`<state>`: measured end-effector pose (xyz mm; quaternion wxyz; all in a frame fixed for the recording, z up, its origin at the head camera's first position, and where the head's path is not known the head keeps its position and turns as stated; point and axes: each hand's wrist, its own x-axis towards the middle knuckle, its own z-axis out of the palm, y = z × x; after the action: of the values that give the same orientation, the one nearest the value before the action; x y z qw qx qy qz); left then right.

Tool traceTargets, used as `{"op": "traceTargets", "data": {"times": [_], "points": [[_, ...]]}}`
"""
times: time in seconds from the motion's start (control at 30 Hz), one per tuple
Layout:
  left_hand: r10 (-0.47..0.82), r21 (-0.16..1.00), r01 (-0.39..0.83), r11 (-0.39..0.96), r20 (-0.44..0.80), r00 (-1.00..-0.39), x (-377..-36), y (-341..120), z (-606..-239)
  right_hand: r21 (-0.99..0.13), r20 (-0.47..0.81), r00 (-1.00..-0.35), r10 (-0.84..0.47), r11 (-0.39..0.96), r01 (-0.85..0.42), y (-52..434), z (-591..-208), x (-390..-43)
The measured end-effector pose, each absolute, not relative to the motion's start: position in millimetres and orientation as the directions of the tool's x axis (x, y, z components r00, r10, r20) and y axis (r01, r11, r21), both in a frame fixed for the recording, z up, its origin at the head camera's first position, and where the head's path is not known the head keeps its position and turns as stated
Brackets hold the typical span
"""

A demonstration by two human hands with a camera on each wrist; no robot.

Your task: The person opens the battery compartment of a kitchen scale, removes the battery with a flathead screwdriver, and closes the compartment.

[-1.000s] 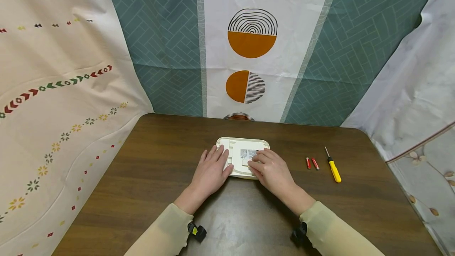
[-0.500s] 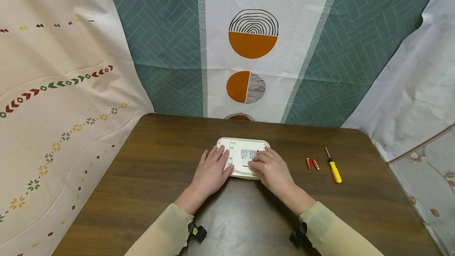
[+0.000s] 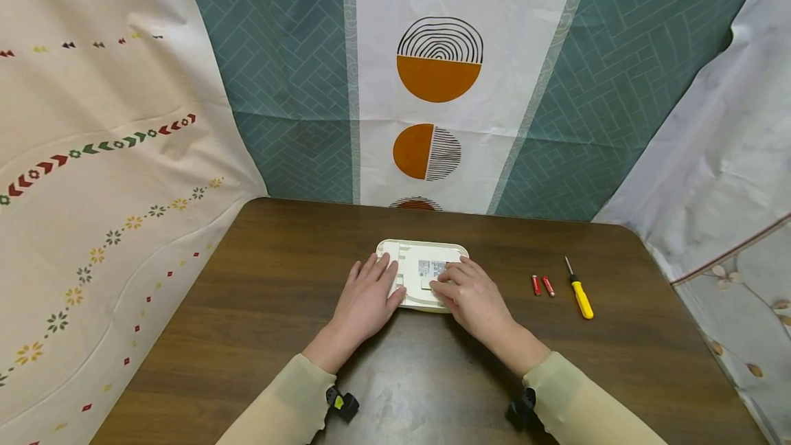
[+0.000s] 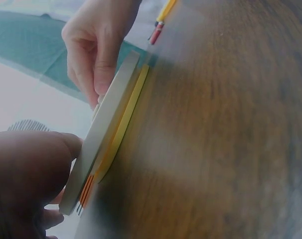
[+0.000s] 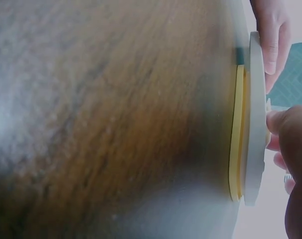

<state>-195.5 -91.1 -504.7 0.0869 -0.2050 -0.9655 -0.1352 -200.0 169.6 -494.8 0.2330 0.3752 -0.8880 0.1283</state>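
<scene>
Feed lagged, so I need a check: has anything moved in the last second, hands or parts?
No visible change. Left hand rests flat on the white device, right hand has fingertips at its small tab, as before. The red batteries and yellow screwdriver lie where they were.

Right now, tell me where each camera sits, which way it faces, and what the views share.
Head: above, looking forward and down at the table; shows both sleeves, left hand and right hand on the white device.
Left wrist: low at table level, looking across the device's edge toward the right hand.
Right wrist: low at table level, looking toward the left hand.
Shared: all three show the device and both hands.
</scene>
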Motion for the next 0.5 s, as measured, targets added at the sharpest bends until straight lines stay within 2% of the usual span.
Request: {"op": "traceTargets", "data": {"times": [0.5], "points": [[0.369, 0.237, 0.416, 0.878, 0.216, -0.904, -194.2, -91.4, -501.0, -0.103, 0.502, -0.640, -0.582, 0.694, -0.713, 167.7, -493.0, -198.7]]}}
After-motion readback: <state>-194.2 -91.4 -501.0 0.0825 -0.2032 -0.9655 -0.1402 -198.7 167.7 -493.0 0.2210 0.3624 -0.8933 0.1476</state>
